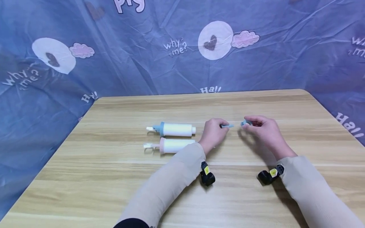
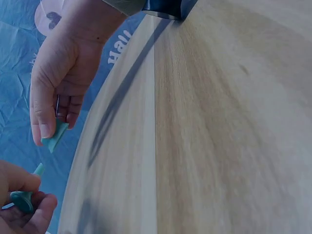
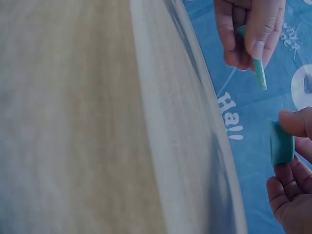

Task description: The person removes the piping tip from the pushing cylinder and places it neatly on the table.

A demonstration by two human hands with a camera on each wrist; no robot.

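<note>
Above the table, my left hand point(image 1: 213, 134) pinches a small blue piece point(image 1: 228, 126) whose narrow stem sticks out to the right; a round, flared part of it shows between the fingers in the left wrist view. Facing it across a short gap, my right hand point(image 1: 263, 133) holds a short, round blue cap-like piece point(image 3: 282, 143) between thumb and fingers. Left of my left hand lies a white cylinder with a blue collar point(image 1: 177, 129). Nearer to me is a similar white cylinder with a pink collar point(image 1: 174, 146), its right end hidden by my left forearm.
The wooden table point(image 1: 94, 164) has a rounded back right corner. Behind it hangs a blue printed cloth point(image 1: 128, 57). Black wrist cameras hang below the left cuff point(image 1: 207, 177) and the right cuff point(image 1: 266, 177).
</note>
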